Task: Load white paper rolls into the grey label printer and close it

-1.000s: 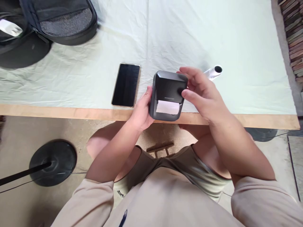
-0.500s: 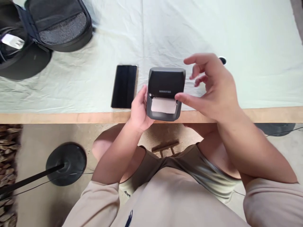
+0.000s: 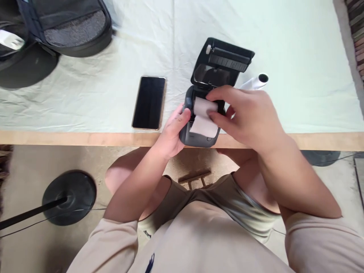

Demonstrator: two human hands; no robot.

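My left hand (image 3: 173,132) is wrapped round the left side of a dark grey portable label printer (image 3: 196,141), holding it tilted over the table's front edge. The printer's black lid (image 3: 223,62) stands open and shows a roller along its free edge. Inside the bay sits a white paper roll (image 3: 201,107), its loose end hanging over the front. Thumb and index finger of my right hand (image 3: 247,115) are closed on the roll's right part. The other right fingers are mostly hidden behind the hand.
A phone (image 3: 149,103) lies left of the printer. Behind my right hand is a white cylindrical object (image 3: 253,82) with a dark round end. An open black case (image 3: 78,36) with a white plug adapter (image 3: 11,40) stands at the back left. A black stand base (image 3: 72,193) is on the floor.
The printer's lid has swung open, uncovering the paper roll. My right hand has moved from the closed lid to the roll and pinched it. The printer has turned slightly in my left hand.
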